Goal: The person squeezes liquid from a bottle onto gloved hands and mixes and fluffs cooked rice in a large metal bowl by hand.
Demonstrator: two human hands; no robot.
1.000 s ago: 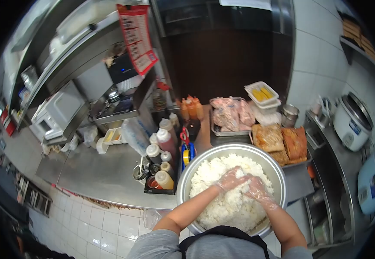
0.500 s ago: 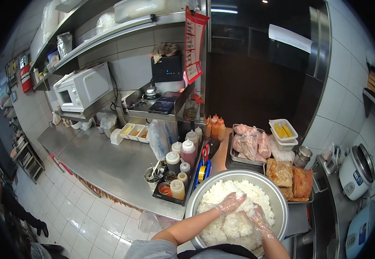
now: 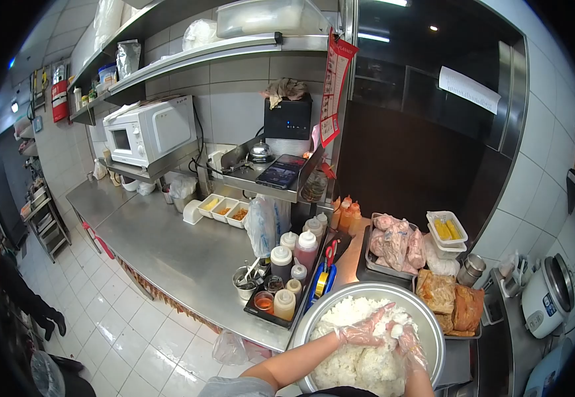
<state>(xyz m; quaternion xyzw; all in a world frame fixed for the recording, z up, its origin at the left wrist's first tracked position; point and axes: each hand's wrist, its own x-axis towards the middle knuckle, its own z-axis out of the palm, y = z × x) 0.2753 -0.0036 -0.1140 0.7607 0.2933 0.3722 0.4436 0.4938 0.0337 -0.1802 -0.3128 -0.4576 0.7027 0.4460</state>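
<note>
A large round metal pot [image 3: 302,334] full of white cooked rice [image 3: 340,370] stands right in front of me. Both my hands wear clear plastic gloves and work inside the pot. My left hand [image 3: 365,329] reaches over the rice with its fingers stretched out and pressed together, pointing right. Opposite it, my right hand [image 3: 409,345] is curled around a small clump of rice at its fingertips. The two hands are close together, facing each other, with rice between them. Part of the right hand's palm side is hidden.
Left of the pot, a black tray [image 3: 267,316] carries squeeze bottles [image 3: 282,261] and sauce cups. Behind are a tray of bagged raw meat [image 3: 393,243] and blocks of browned food [image 3: 456,301]. A rice cooker [image 3: 544,298] stands right. Another person's dark-clothed legs [image 3: 19,291] show far left.
The view has tilted up and turned left, so the scene sits lower and further right. My left fingers have straightened, and the hands have drawn closer around the rice.
</note>
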